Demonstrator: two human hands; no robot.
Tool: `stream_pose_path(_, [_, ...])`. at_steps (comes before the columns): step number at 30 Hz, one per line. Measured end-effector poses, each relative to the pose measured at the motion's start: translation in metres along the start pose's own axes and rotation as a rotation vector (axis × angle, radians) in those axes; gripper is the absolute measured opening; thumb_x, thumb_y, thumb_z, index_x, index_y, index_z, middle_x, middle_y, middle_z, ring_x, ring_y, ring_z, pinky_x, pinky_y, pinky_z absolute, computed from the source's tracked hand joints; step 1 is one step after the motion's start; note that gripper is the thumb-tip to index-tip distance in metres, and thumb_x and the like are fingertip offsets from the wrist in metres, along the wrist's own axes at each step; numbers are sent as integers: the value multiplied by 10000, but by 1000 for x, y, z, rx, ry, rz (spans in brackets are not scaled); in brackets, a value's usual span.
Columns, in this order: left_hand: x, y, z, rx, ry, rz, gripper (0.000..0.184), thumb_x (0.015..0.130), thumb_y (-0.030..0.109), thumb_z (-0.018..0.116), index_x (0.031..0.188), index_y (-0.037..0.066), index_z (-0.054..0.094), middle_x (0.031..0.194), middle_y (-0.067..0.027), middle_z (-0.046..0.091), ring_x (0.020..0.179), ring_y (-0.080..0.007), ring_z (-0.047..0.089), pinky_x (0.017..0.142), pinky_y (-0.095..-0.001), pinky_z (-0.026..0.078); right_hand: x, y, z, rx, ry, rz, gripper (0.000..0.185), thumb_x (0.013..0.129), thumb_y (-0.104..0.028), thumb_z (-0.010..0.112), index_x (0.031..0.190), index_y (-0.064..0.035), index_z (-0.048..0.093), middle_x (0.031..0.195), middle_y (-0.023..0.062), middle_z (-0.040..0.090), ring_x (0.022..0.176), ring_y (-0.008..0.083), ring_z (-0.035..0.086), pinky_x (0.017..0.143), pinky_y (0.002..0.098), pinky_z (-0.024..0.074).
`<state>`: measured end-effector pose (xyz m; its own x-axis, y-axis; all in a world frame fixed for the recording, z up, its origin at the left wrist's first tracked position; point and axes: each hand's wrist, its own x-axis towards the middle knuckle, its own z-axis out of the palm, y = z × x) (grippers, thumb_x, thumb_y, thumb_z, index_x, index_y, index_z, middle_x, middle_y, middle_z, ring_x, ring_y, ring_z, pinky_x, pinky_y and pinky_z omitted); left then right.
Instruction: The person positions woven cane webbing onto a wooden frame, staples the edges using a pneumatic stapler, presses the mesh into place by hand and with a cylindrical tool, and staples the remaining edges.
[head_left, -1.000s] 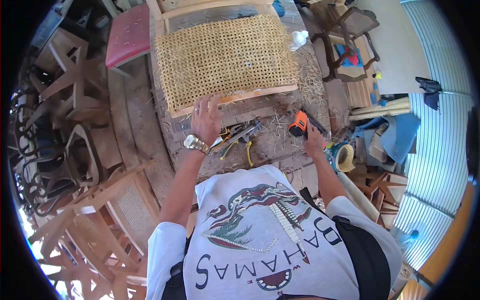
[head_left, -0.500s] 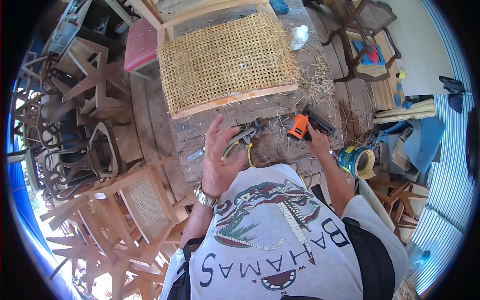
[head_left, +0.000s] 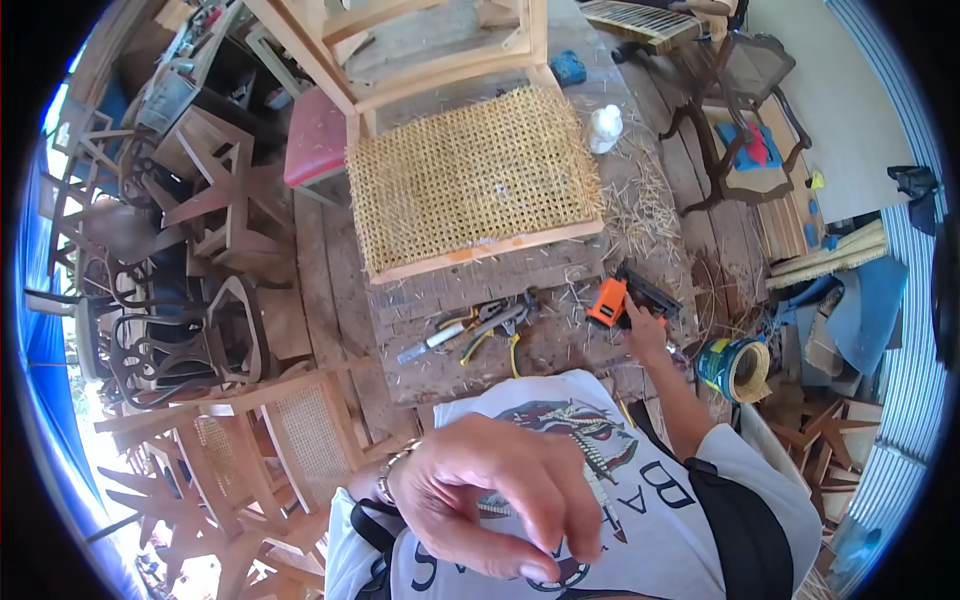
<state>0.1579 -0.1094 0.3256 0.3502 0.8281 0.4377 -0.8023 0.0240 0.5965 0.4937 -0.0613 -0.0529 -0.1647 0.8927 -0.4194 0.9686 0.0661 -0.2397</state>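
My left hand (head_left: pixel 510 490) is raised close to the camera in front of my shirt, its fingers curled but apart and nothing between them. On the bench my right hand (head_left: pixel 645 330) touches an orange and black power tool (head_left: pixel 608 302); its fingers are partly hidden, so its grip cannot be made out. A wooden chair frame (head_left: pixel 440 90) lies on the bench with a woven cane seat (head_left: pixel 475 180), its ends frayed. Between the seat and my body lie pliers with yellow handles (head_left: pixel 490 335) and a chisel-like tool with a clear end (head_left: pixel 430 343).
A white bottle (head_left: pixel 604 130) and a blue object (head_left: pixel 568 68) stand beyond the seat's right side, near cane scraps. Chair frames (head_left: pixel 290 440) crowd the left. A red-cushioned seat (head_left: pixel 320 138) is beside the bench. A can (head_left: pixel 730 370) holds rolled material at right.
My left hand has left the seat's front edge and come up toward the camera. My right hand stays by the orange tool. The view has shifted, showing more of the chair frame.
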Motion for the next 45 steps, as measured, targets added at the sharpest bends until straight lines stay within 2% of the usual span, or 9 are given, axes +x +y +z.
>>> stream_pose_path(1, [6, 4, -3, 4, -117, -67, 266, 857, -61, 776, 1052, 26, 618, 997, -182, 713, 795, -215, 659, 735, -345, 510, 1, 2, 3, -11, 8, -3, 980, 808, -155, 773, 1634, -269, 258, 1126, 143, 618, 1001, 388, 677, 846, 496, 560])
stream_pose_path(3, [1, -13, 7, -199, -69, -63, 261, 832, -39, 819, 1020, 1, 644, 960, -180, 726, 840, -252, 704, 735, -362, 560, 0, 5, 6, -16, 24, -11, 974, 806, -171, 780, 1630, -283, 272, 1138, 131, 619, 990, 378, 686, 840, 489, 566])
stream_pose_path(13, [2, -45, 20, -246, -59, 106, 400, 832, -19, 828, 1134, -6, 566, 990, -203, 708, 808, -232, 680, 646, -341, 525, 3, 3, 2, 0, 12, -6, 947, 823, -175, 775, 1627, -278, 284, 1178, 132, 614, 1009, 374, 686, 839, 487, 568])
stream_pose_path(18, [6, -29, 40, -106, 92, -30, 307, 890, -90, 669, 1029, 87, 461, 904, -140, 597, 694, -155, 526, 690, -346, 463, 6, 16, 19, -17, 43, -28, 951, 832, -168, 774, 1630, -276, 268, 1197, 146, 607, 1038, 393, 681, 862, 501, 562])
stream_pose_path(32, [13, -27, 23, -98, 135, -17, 310, 932, 92, 742, 1135, 50, 512, 990, -228, 689, 852, -248, 663, 720, -353, 488, 1, 9, 5, 15, 19, -29, 913, 821, -116, 746, 1618, -238, 316, 1148, 165, 613, 1001, 409, 669, 850, 512, 552])
stream_pose_path(36, [-34, -39, 18, 68, 368, -89, 344, 951, 187, 750, 1146, 55, 498, 951, -172, 706, 842, -236, 665, 723, -323, 466, 2, 1, -4, 31, 16, -42, 930, 796, -85, 756, 1615, -177, 325, 1108, 188, 615, 1016, 414, 654, 861, 497, 543])
stream_pose_path(38, [-57, -45, 11, 140, 658, -134, 359, 941, 224, 766, 1138, 45, 525, 956, -158, 700, 852, -228, 659, 745, -318, 475, 6, 2, 0, 33, 9, -47, 934, 798, -85, 760, 1617, -174, 321, 1115, 190, 616, 1023, 414, 654, 865, 493, 540])
stream_pose_path(41, [-99, -53, -33, 486, 1013, -169, 265, 968, 183, 735, 1133, 30, 595, 1049, -133, 700, 954, -176, 649, 816, -317, 505, 5, 6, 5, 18, 21, -50, 936, 802, -71, 756, 1621, -173, 315, 1134, 197, 617, 1034, 419, 652, 884, 493, 532])
stream_pose_path(45, [-132, -50, -107, 1083, 1156, -478, 301, 945, 181, 750, 1161, 27, 608, 1046, -112, 701, 968, -182, 649, 853, -323, 502, 3, 4, 10, -13, 72, -49, 902, 805, -50, 686, 1617, -206, 327, 1096, 176, 615, 936, 408, 673, 807, 512, 551])
